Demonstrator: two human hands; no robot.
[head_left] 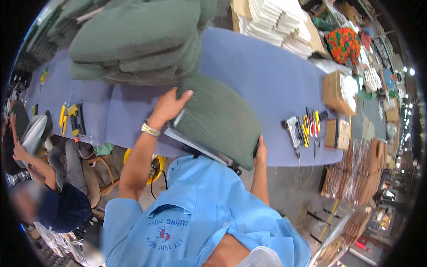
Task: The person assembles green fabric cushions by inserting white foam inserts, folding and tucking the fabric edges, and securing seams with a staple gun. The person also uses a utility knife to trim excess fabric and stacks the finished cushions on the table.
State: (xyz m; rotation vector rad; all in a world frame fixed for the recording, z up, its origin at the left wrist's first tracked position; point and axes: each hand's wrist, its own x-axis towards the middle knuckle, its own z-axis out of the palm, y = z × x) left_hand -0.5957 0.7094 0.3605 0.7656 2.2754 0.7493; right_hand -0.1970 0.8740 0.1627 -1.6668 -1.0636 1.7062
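A curved dark green upholstered panel (220,120) is tilted up against my front at the edge of the blue-covered table. My left hand (171,104) grips its upper left side, thumb on the green face and fingers going round the edge. On the opposite edge, my right hand (260,151) holds the panel from the right, its fingers partly hidden. A pale grey strip shows along the panel's near edge. Just beyond lies a stack of similar green padded pieces (138,44).
On the table's (284,75) right lie a staple gun (292,133), several yellow- and red-handled hand tools (311,124) and cardboard boxes (336,93). A yellow and black tool (76,120) lies to the left. White stacked pieces (275,22) stand far right. A co-worker (53,196) sits at left.
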